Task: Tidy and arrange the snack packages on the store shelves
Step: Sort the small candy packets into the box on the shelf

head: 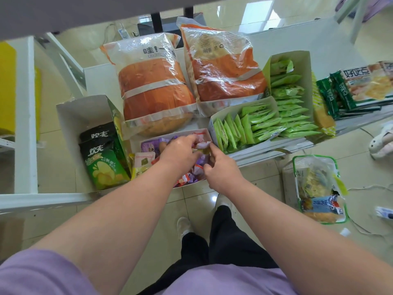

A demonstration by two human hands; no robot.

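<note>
Both hands over small white box (204, 131) of mixed candy packets, front of white shelf (100, 75). L hand (180, 153) pinches red-and-white packet (201, 139) at box's far edge, fingers curled on it. R hand (221, 169) just beside, fingers curled among purple packets (202, 161); can't tell what it grips. Two big orange bread bags (155, 90) behind box. Green sachet trays (251, 122) to right. Chip bags (102, 158) in open carton, left. Floor basket (287, 182) w/ snacks, lower right.

A white shelf (331, 42) carries two big orange bread bags (156, 86), open cardboard boxes of green packets (287, 99), a box of chip bags (100, 152), a candy box (148, 143) and stacked cookie packs (361, 86).
</note>
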